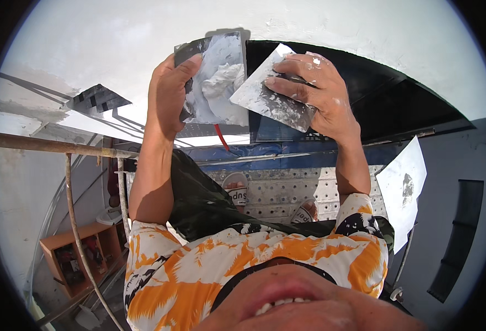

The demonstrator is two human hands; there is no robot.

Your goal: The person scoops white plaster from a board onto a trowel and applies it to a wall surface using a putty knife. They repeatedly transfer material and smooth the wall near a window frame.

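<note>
1. Left grip (168, 83): clamped on the outer edge of a flat rectangular plate (198, 44), thumb laid over the face and the other fingers mostly hidden behind.
2. Right grip (323, 91): clamped on a broad scraper blade (276, 105), fingers spread across its smeared upper face. Thumb not visible. White residue noted on the fingers.
3. Material: a mound of white paste (221, 83) sits on the right half of the plate, with a thinner film around it.
4. Relation: the blade is tilted, and its near-left corner lies just beside the plate's right edge — whether the two touch cannot be determined.
5. Surroundings: both tools are held up near a white wall (116, 38), above a perforated metal platform (276, 190). A rusted rail (60, 144) stands to the left; a white sheet (405, 187) with a dark smudge stands to the right.
6. Step in hand, as judged: working or gathering the paste between plate and blade.
7. Next move, as judged: calls for a steady plate and a low blade angle against it — a steep tilt could let paste slip off the edge.
</note>
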